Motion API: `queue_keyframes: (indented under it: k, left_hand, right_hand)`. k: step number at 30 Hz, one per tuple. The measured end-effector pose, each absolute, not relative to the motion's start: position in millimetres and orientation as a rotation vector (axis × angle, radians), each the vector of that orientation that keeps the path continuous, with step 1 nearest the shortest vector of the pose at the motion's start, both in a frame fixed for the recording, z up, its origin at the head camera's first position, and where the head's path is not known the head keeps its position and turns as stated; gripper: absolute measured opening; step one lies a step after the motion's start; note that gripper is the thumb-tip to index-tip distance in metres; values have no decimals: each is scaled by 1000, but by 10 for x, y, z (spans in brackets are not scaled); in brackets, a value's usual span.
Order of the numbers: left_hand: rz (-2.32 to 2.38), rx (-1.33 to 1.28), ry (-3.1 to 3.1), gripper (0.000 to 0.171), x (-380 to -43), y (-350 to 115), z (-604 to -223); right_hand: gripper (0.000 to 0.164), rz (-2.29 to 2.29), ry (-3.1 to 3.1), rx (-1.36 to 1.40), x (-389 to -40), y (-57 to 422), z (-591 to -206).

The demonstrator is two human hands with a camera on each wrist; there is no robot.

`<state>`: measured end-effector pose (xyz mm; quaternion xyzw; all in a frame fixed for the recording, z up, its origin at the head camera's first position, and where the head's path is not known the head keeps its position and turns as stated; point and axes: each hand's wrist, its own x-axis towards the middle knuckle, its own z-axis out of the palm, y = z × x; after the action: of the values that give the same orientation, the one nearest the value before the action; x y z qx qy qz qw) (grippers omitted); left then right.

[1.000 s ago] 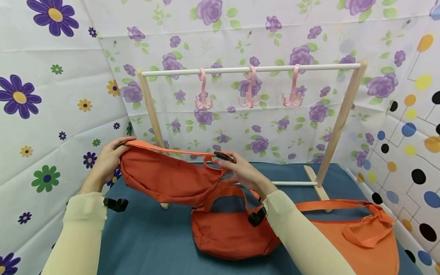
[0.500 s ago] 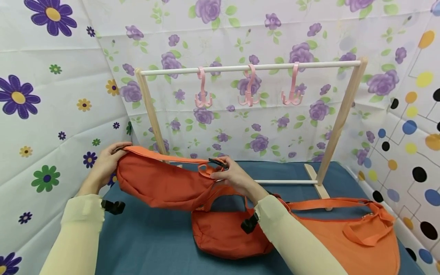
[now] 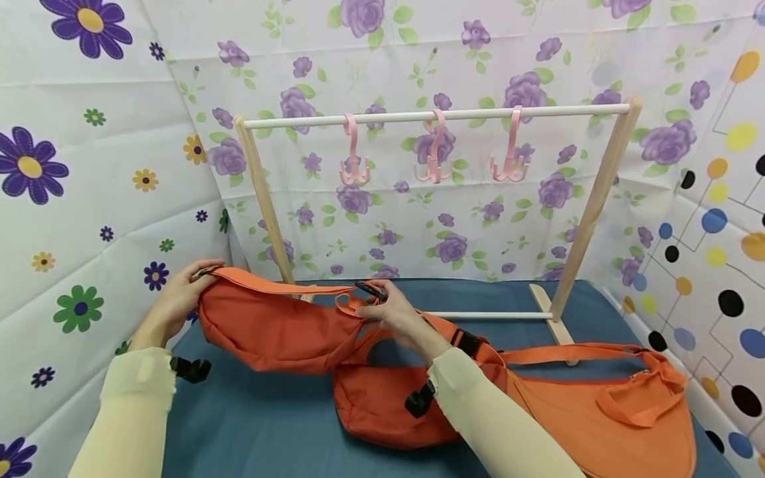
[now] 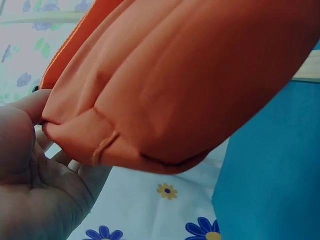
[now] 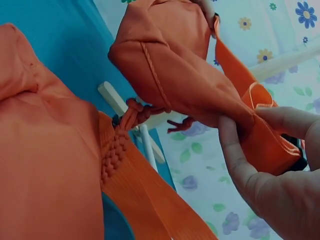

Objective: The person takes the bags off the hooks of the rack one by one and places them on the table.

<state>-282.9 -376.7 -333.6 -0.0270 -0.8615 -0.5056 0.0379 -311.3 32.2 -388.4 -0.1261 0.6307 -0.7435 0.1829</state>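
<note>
A red-orange waist bag (image 3: 281, 325) hangs between my hands at left of centre in the head view, its orange strap (image 3: 287, 287) along the top. My left hand (image 3: 179, 295) pinches its left top end; in the left wrist view the bag's underside (image 4: 175, 90) covers some fingers. With thumb and fingers, my right hand (image 3: 391, 322) pinches the other end beside a black buckle (image 3: 372, 290). A loop of strap (image 5: 261, 95) stands up near that thumb in the right wrist view. Below, a second red-orange bag (image 3: 382, 405) lies partly behind my right forearm.
A lighter orange bag (image 3: 603, 418) lies at the right on the blue cloth (image 3: 251, 425). Behind stands a wooden rack with a white rail (image 3: 394, 117). Three pink hooks hang from it: left (image 3: 354, 153), middle (image 3: 435, 153) and right (image 3: 510, 149). Patterned sheets surround everything.
Both hands have moved down and a little left, lowering the waist bag they hold. A black buckle on the strap behind my right forearm has come into view.
</note>
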Motion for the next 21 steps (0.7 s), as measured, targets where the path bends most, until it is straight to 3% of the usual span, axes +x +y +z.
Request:
queue_keyframes:
  k: [9, 21]
  left_hand:
    - [-1716, -125, -2598, 34, -2772, -3994, -3495]
    - [-1823, -142, -2666, 42, -2660, -4272, -3664]
  right_hand:
    - [72, -2111, 1698, -355, -3048, 209, -3991]
    - [76, -2116, 1663, -337, -2986, 75, -4059]
